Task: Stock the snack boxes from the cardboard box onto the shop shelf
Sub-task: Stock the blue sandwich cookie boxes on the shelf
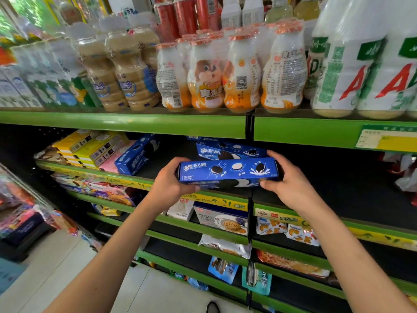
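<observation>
Head cam looks at a green metal shelf with black boards and yellow price strips. Both hands hold one long blue cardboard box, flat and level, at the front edge of the second board. Left hand wraps the left end, fingers curled over the top and thumb underneath. Right hand clamps the right end, fingers over the top back edge and thumb on the front face. So both grips are closed on that same box.

Just behind it a second blue box lies flat on the board, deeper in. A third blue box lies angled near the front edge to the left. Beside that sit a pink box and a stack of yellow boxes toward the left end. To the right of the held box the board is bare and dark nearly all the way to some red and white bags at the right end, so plenty of room there.

Top board carries shrink-wrapped plastic bottles: tan ones, small white and orange ones with foil caps, and big white ones with green and red print.

Lower boards hold a blue and white cookie box and crinkly soft packets, with black gaps between them.
</observation>
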`<state>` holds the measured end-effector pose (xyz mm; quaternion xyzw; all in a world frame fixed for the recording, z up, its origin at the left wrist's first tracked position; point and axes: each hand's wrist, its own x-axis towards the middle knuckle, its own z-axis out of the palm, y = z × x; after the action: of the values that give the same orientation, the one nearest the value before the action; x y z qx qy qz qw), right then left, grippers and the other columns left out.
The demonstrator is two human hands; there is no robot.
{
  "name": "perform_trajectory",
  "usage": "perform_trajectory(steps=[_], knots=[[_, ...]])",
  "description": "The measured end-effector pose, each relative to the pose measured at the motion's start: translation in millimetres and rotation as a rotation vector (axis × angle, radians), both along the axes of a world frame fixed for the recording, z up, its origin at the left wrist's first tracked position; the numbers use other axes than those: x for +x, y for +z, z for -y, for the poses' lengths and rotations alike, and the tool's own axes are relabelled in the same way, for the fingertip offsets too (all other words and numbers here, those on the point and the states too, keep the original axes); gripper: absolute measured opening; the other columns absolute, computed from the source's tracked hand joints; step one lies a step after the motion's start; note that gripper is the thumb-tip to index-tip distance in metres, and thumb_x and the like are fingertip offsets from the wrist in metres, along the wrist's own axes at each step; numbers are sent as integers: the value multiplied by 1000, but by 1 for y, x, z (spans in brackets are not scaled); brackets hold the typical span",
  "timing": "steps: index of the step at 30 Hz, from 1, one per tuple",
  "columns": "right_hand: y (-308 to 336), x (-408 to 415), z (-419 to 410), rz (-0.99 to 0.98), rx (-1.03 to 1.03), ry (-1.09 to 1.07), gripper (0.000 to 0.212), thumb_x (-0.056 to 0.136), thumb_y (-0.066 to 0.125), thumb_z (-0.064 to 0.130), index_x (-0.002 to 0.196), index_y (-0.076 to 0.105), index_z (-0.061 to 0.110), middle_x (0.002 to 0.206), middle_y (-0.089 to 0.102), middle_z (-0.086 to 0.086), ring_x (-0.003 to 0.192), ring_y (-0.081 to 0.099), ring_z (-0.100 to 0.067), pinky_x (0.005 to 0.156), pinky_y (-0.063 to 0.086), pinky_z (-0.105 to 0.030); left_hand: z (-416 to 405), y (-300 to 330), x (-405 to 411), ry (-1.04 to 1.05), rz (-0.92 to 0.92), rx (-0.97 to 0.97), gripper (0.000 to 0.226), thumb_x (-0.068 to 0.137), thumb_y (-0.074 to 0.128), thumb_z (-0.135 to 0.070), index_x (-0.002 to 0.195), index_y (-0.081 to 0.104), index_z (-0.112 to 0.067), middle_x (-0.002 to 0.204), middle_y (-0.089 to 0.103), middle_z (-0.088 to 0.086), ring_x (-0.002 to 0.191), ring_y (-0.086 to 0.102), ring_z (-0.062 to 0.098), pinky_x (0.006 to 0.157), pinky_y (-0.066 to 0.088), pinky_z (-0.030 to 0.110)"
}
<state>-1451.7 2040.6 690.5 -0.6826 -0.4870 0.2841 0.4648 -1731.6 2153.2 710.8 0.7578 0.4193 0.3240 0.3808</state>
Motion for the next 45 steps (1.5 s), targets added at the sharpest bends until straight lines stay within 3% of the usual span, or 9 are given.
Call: perform_trajectory(steps=[7,10,13,16,21,30,34,40,45], knots=[[0,-52,-50,-115,0,232,80,87,71,16,152,27,27,134,53,7,100,59,10,81,44,-7,2,3,-86,249,180,-96,60,54,92,-19,102,60,-33,92,72,-13,81,71,9,65,55,17],[-7,-67,-61,210,-84,300,64,92,64,30,148,35,28,144,45,0,127,49,-16,103,40,-29,-6,5,-120,424,270,-101,60,55,92,-15,105,60,-25,92,75,-6,80,72,13,63,54,16],[-15,-75,-67,503,-113,347,46,96,56,39,137,52,20,145,45,-2,136,37,-19,111,26,-31,-24,10,-142,581,294,-47,49,59,91,-14,97,63,-22,86,74,-4,73,71,9,57,51,14],[-15,-75,-69,517,-127,364,41,96,54,42,131,58,22,144,47,0,136,35,-20,112,23,-32,-49,16,-143,678,284,10,46,63,90,-21,91,53,-26,86,63,-10,65,64,-5,52,46,8],[-17,-71,-65,530,-161,404,42,99,47,42,137,52,24,151,38,4,142,24,-18,115,17,-33,-96,16,-123,741,295,12,59,68,87,-25,113,52,-11,98,63,4,86,65,22,67,52,27],[-18,-71,-65,508,-186,407,43,99,45,43,139,50,25,152,36,6,143,22,-16,116,16,-31,-130,-7,-101,800,156,44,55,75,83,-22,110,40,-18,90,48,-8,89,57,22,76,49,32],[-16,-72,-65,520,-188,405,42,98,49,42,136,53,25,149,40,5,140,28,-15,114,19,-31,-127,-8,-107,778,71,55,61,73,84,-18,115,39,-17,110,56,2,95,56,20,77,50,33],[2,-58,-72,691,57,54,40,90,61,30,128,59,19,144,45,-1,128,39,-31,108,30,-40,-112,-14,-107,767,22,135,60,77,80,-16,116,36,-22,126,59,9,105,62,23,73,52,28],[12,-19,-83,817,-161,-160,67,78,71,31,139,44,22,138,52,-14,124,45,-41,101,36,-47,-105,-13,-107,759,153,-7,71,80,79,-19,134,33,-15,132,56,9,114,58,22,92,52,37]])
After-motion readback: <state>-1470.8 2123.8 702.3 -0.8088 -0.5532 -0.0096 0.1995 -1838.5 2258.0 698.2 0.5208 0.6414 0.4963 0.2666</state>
